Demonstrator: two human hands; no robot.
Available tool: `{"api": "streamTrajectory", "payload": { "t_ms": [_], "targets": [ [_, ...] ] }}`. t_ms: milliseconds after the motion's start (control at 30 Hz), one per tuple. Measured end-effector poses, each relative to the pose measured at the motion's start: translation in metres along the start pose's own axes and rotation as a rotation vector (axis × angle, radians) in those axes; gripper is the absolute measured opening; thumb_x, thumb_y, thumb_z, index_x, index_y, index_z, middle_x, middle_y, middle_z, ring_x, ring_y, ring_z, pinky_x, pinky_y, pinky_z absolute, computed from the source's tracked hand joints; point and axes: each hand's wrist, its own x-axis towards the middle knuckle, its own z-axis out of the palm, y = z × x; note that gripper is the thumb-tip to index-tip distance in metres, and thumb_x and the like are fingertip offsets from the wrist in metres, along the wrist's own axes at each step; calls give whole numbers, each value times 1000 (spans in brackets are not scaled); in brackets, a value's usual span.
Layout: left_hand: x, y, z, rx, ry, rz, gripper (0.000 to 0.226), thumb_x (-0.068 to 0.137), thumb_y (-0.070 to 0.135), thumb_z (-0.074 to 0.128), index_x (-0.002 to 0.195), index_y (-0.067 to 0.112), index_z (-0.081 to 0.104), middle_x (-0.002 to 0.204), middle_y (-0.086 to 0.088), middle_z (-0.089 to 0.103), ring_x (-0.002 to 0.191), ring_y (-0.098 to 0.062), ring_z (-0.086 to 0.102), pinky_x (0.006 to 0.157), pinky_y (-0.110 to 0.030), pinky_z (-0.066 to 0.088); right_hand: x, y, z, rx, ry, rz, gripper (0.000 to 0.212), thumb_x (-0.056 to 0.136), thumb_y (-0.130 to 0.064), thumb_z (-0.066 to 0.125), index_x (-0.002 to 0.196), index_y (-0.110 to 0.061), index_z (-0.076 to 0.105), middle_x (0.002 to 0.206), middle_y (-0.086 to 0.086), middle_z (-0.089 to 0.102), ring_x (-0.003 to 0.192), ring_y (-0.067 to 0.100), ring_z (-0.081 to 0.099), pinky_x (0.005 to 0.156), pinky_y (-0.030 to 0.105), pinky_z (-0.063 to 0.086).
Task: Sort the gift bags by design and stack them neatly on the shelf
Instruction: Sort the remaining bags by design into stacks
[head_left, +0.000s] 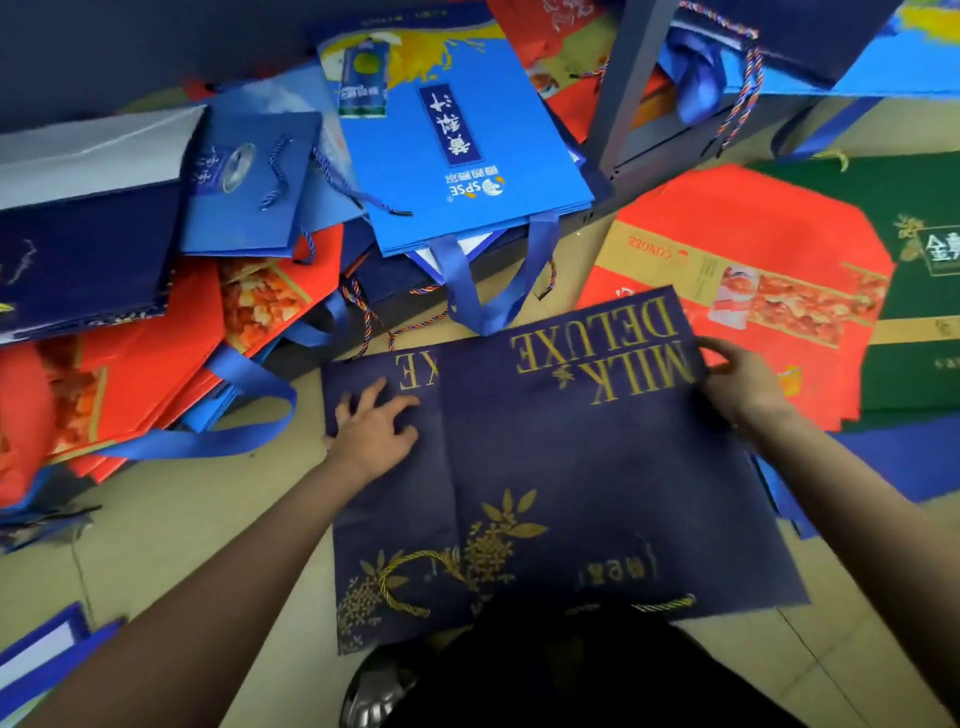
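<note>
A dark navy gift bag (571, 457) with gold "MILK DELUXE" lettering and gold flowers lies flat on the floor in front of me, on top of another of the same design. My left hand (376, 421) rests flat on the lower bag's far left part, fingers spread. My right hand (743, 382) grips the top bag's far right corner. Beyond them lie a bright blue bag (457, 150) with ribbon handles, red-orange bags (156, 364) at the left, and a red-orange stack (737, 260) at the right.
A green bag (924, 291) lies at the far right. Navy and mid-blue bags (244, 182) are piled at the back left. A grey shelf post (628, 78) rises at the back, with more blue bags (831, 67) on the shelf. Beige floor tiles (182, 519) show at the left.
</note>
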Motion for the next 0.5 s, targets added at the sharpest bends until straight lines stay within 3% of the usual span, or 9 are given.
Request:
{"api": "streamTrajectory", "payload": {
  "t_ms": [100, 200, 333, 500],
  "targets": [
    [-1, -9, -12, -155, 64, -71, 47, 94, 29, 48, 140, 25, 41, 153, -2, 23, 142, -26, 18, 115, -38, 16, -5, -38, 48, 57, -11, -39, 48, 86, 5, 44, 130, -12, 53, 106, 21, 64, 89, 25, 57, 70, 30, 40],
    [-21, -25, -15, -265, 102, -153, 56, 94, 19, 51, 145, 13, 30, 149, -16, 27, 135, -33, 31, 111, -32, 24, -8, -51, 75, 142, -28, -33, 45, 84, 7, 42, 123, -10, 56, 95, 15, 61, 85, 22, 54, 62, 24, 41],
    [-44, -40, -12, -306, 22, -200, 60, 94, 20, 52, 147, 13, 25, 148, -15, 26, 130, -30, 39, 106, -27, 27, -23, -59, 101, 83, -129, -56, 42, 86, 5, 47, 126, -9, 53, 109, 21, 64, 102, 34, 60, 80, 36, 44],
    [-52, -47, -24, -335, -152, -148, 68, 93, 21, 54, 150, 16, 16, 152, -10, 24, 135, -24, 33, 107, -26, 28, -38, -66, 114, -35, -162, -123, 47, 85, 7, 47, 130, -4, 48, 123, 23, 56, 115, 36, 51, 91, 33, 38]
  ]
}}
